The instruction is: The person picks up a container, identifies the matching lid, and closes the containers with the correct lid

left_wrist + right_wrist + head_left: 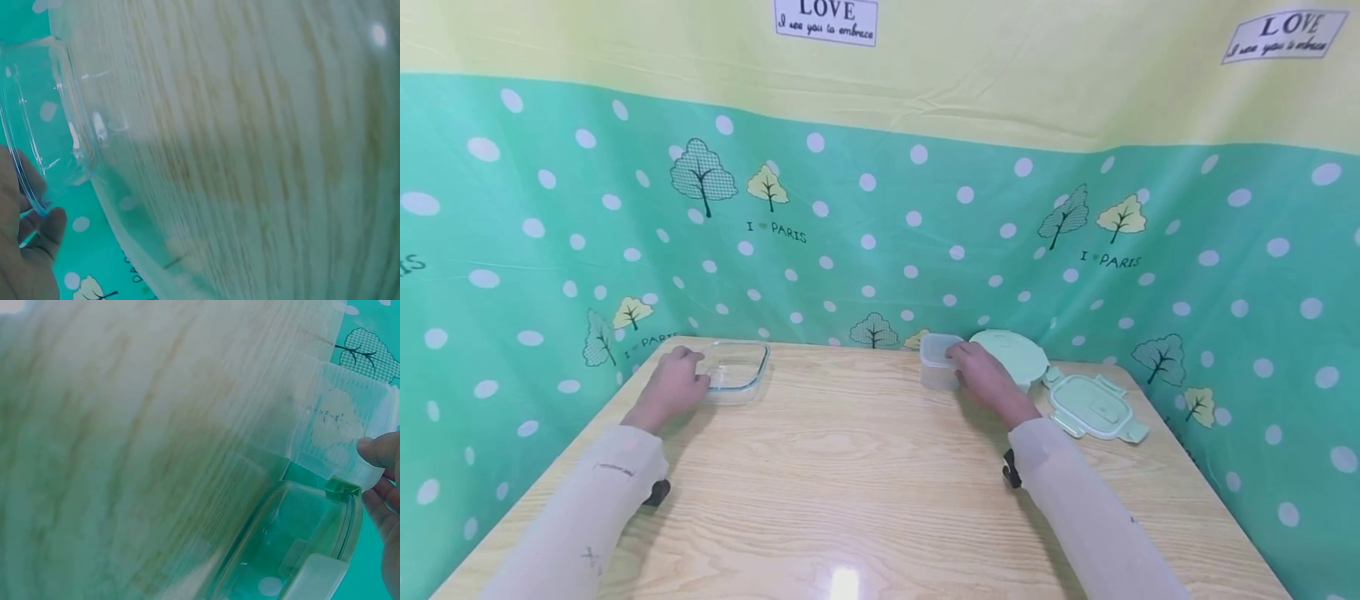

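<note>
Head view shows me the glass dish (pixel 733 397) at the table's (pixel 835 467) far-left corner, mouth upward; I cannot tell its long axis. The left hand (pixel 674 382) pinches its rim. Thumb and fingers of the right hand (pixel 988 380) clamp the upright plastic tub (pixel 936 373) beside the round container (pixel 1013 357).

Curtain (pixel 880 183): "LOVE I see you to embrace" (plus "PARIS").

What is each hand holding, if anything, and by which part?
The left hand grips the glass dish by its rim, near a corner; the right hand pinches the plastic box by its rim.
</note>
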A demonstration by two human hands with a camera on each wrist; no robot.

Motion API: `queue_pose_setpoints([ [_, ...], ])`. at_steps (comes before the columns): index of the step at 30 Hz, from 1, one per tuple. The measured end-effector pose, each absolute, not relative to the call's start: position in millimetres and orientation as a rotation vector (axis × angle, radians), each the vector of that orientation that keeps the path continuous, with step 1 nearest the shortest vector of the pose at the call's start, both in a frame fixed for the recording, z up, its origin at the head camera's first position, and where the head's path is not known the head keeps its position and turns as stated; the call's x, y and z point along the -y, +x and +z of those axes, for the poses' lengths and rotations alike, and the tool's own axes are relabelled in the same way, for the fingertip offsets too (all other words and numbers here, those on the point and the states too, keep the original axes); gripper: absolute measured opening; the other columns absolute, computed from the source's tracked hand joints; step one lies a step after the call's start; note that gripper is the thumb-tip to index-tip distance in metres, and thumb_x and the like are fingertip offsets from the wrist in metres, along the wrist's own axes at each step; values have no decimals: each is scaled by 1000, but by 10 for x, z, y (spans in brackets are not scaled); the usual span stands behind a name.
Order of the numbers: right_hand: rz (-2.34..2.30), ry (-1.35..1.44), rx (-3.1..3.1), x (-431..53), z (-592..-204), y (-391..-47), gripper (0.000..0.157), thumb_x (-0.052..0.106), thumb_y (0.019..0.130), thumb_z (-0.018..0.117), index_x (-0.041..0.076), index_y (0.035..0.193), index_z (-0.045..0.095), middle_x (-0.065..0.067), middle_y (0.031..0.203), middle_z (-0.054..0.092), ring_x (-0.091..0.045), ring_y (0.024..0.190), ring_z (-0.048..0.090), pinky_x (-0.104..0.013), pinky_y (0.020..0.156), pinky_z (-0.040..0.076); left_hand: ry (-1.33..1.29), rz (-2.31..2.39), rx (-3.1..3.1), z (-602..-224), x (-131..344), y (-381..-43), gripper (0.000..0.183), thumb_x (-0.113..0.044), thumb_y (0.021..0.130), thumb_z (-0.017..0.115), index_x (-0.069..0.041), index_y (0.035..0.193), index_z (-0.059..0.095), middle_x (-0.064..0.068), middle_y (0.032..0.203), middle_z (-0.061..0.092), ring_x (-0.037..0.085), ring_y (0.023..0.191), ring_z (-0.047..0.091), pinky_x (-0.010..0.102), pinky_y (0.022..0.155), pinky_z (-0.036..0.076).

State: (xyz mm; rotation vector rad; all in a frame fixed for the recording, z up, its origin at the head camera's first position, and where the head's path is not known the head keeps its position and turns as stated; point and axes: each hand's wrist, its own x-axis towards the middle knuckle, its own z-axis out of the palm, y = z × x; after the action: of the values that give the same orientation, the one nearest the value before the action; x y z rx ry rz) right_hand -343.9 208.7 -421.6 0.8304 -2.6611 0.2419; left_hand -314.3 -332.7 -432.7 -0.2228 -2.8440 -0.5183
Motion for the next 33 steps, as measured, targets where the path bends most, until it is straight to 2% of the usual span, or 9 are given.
queue_pose_setpoints([
  [16,252,811,2666,-2077,-4210,-3423,30,-7,91,70,-3,120,65,-20,121,66,-35,109,63,-46,96,57,-240,-572,2817,-4395,3279,-3217,50,-6,90,54,22,131,52,47,133,44,65,121,43,72,101,43],
  [33,274,820,2654,-2066,-4194,-3426,30,-7,90,71,-4,120,65,-20,121,66,-35,111,64,-46,98,56,-257,-618,2790,-4430,3114,-3231,49,-6,89,55,21,130,53,45,132,46,62,120,46,70,100,46],
])
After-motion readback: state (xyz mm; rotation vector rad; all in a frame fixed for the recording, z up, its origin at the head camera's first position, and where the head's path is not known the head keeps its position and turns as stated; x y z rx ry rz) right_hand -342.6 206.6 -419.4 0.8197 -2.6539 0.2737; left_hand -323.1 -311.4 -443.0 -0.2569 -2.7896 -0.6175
